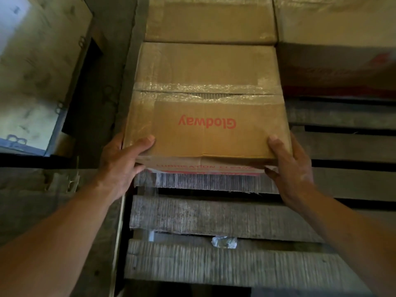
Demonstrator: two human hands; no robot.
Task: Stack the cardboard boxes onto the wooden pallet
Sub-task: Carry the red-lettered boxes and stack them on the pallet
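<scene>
Box [206,103], taped shut, contents unseen, lies on the pallet [225,217], its far side touching a second box [211,20]. My left hand [122,163] and right hand [289,166] grasp its near corners, thumbs on top, fingers around the sides. Risk: its near edge sits at a slat gap; an uneven push could tilt it or pinch my fingers. A third box [336,67] stands right of it, also closed.

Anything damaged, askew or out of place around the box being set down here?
A few small things. The Glodway box has a dented near bottom edge and wrinkled tape across its seam. A crumpled scrap is lodged in a gap between the pallet slats. The box itself sits square behind its neighbour.
</scene>
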